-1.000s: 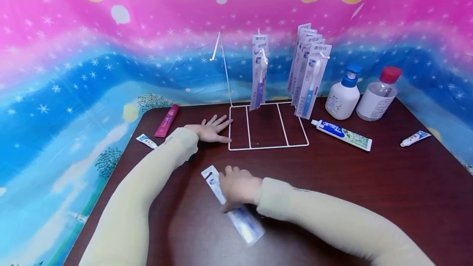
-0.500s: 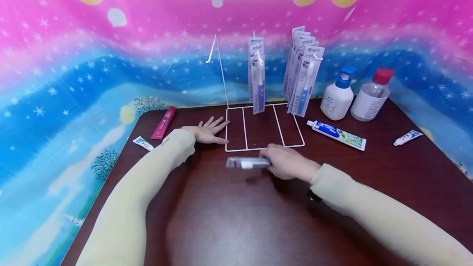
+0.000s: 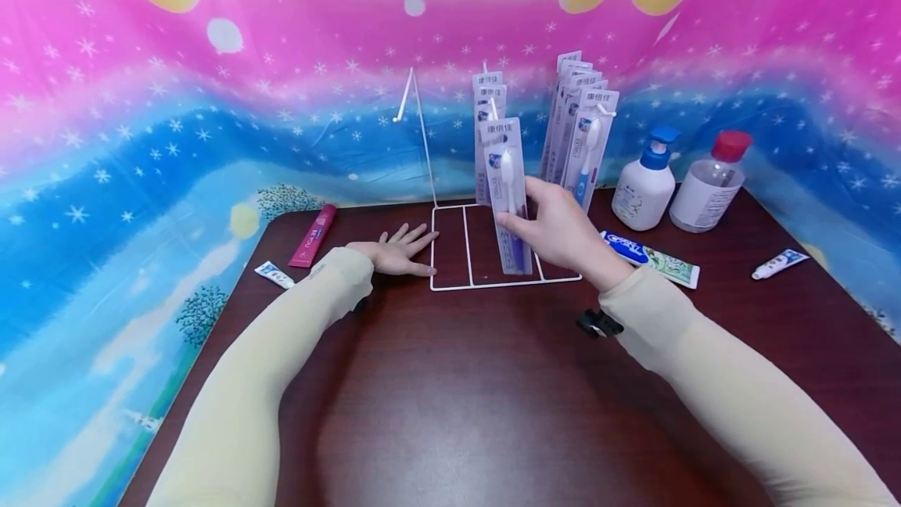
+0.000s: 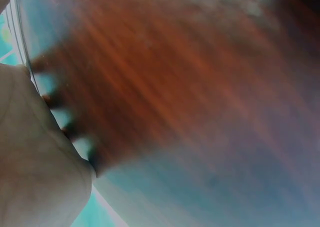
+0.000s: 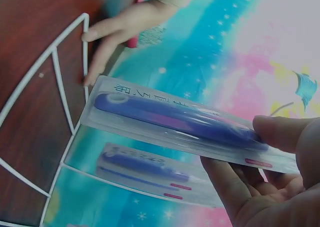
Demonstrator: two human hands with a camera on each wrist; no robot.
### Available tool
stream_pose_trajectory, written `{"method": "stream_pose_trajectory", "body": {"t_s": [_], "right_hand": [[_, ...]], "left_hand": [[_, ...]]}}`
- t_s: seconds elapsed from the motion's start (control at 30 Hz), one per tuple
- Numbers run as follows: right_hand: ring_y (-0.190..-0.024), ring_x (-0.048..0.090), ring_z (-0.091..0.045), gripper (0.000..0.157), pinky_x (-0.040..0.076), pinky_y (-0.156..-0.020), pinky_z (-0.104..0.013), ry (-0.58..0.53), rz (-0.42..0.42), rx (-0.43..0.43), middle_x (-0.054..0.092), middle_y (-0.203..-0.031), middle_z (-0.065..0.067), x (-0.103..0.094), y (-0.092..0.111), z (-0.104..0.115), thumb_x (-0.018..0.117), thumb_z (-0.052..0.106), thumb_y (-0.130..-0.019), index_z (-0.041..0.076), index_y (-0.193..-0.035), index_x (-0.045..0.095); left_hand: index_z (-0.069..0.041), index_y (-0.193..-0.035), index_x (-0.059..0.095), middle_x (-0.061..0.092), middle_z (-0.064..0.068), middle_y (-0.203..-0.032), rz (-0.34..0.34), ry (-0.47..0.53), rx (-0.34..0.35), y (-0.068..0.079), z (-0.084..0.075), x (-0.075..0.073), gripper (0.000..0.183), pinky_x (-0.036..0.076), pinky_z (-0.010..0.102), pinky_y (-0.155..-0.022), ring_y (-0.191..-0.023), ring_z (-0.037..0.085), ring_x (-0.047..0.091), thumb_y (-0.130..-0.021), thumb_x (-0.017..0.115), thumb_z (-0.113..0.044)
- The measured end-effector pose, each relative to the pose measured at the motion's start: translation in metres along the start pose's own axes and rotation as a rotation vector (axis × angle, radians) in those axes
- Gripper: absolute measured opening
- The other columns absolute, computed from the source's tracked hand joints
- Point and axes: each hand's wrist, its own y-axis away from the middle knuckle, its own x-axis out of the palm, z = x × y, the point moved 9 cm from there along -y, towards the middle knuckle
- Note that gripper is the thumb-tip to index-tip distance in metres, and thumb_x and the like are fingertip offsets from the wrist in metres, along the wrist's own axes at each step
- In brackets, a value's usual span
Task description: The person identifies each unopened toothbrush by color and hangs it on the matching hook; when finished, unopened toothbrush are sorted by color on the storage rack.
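My right hand (image 3: pixel 556 227) pinches a packaged toothbrush (image 3: pixel 504 178) with a purple handle between thumb and fingers. The pack stands upright, its top near the tip of the middle hook of a white wire rack (image 3: pixel 450 288); whether it is on the hook I cannot tell. Behind it, packaged toothbrushes (image 3: pixel 487 96) hang from that hook. The right wrist view shows the held toothbrush (image 5: pixel 175 119) close up, with hanging packs below it. My left hand (image 3: pixel 396 255) lies spread on the table, fingertips and thumb at the rack's left base wire.
More packaged toothbrushes (image 3: pixel 587 131) hang on the right hook. The left hook (image 3: pixel 404 96) is bare. A pump bottle (image 3: pixel 643 182), a red-capped bottle (image 3: pixel 709 186) and toothpaste tubes (image 3: pixel 669 266) stand or lie to the right. A red tube (image 3: pixel 313 235) and a small tube (image 3: pixel 274 274) lie left.
My right hand has lifted the packaged toothbrush from the front of the table, turned it upright and brought it to the middle hook. The left hand has stayed at the rack.
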Motion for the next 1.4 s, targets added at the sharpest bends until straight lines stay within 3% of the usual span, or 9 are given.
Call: {"method": "stream_pose_trajectory", "body": {"t_s": [0.4,0.7,0.97,1.4], "right_hand": [[-0.102,0.059,-0.021,0.051,0.048,-0.081,-0.045,-0.035,0.022,0.069,0.055,-0.126,-0.004,0.000,-0.019,-0.006,0.061,0.027,-0.089,0.018,-0.137,0.044],[-0.098,0.059,-0.020,0.045,0.049,-0.079,-0.041,-0.040,0.023,0.133,0.058,-0.119,-0.008,0.005,-0.052,-0.029,0.061,0.023,-0.089,0.011,-0.131,0.049],[-0.102,0.058,-0.021,0.047,0.047,-0.082,-0.040,-0.046,0.006,0.185,0.057,-0.121,-0.009,0.011,-0.078,-0.044,0.059,0.025,-0.090,0.011,-0.134,0.046],[-0.096,0.060,-0.020,0.042,0.048,-0.078,-0.037,-0.035,-0.017,0.185,0.061,-0.114,-0.009,0.009,-0.080,-0.049,0.061,0.027,-0.089,0.011,-0.127,0.052]], "left_hand": [[-0.042,-0.144,-0.005,-0.014,-0.010,-0.151,-0.003,-0.004,-0.010,-0.002,0.002,0.001,0.098,-0.009,0.056,-0.103,-0.135,0.023,-0.020,-0.068,0.039,-0.084],[-0.037,-0.147,-0.002,-0.012,-0.002,-0.153,0.000,0.021,0.028,0.004,-0.005,0.001,0.092,-0.011,0.062,-0.099,-0.135,0.030,-0.020,-0.077,0.044,-0.074],[-0.036,-0.147,-0.002,-0.012,-0.004,-0.153,-0.002,-0.003,0.011,0.010,-0.012,-0.002,0.091,-0.007,0.058,-0.102,-0.136,0.028,-0.018,-0.078,0.042,-0.075],[-0.036,-0.147,-0.003,-0.013,-0.003,-0.153,0.009,-0.008,0.000,0.009,-0.010,-0.003,0.092,-0.009,0.060,-0.101,-0.135,0.029,-0.019,-0.077,0.042,-0.075]]}}
